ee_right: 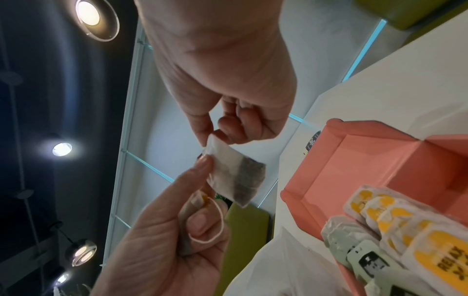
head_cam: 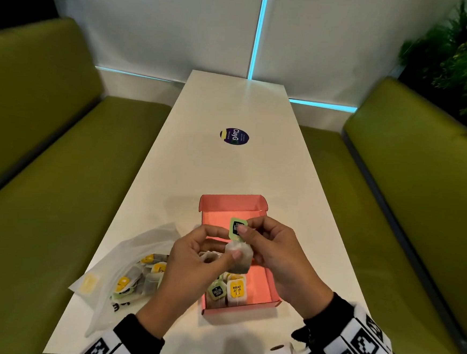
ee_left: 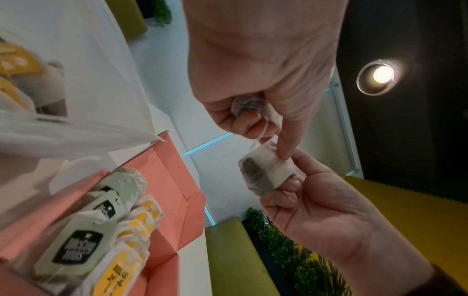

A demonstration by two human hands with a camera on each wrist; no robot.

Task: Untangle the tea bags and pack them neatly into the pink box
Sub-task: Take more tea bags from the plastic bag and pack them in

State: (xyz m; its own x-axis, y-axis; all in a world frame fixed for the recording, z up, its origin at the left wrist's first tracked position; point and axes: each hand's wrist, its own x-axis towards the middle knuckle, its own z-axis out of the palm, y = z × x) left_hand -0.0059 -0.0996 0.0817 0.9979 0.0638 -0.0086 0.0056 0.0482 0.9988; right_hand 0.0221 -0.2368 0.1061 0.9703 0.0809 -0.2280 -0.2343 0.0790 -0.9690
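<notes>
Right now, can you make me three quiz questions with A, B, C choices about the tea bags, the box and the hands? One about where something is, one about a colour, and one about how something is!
1. Where is the plastic bag of loose tea bags?
A. left of the box
B. inside the box
C. on the bench

2. What colour is the tag held up over the box?
A. red
B. green
C. blue

3. How is the box?
A. taped shut
B. upside down
C. open

Answers:
1 A: the head view shows the bag lying on the table to the left of the pink box.
2 B: the right hand pinches a pale green tag, while the left hand pinches the tea bag under it.
3 C: its lid stands up at the back and packed tea bags show inside.
</notes>
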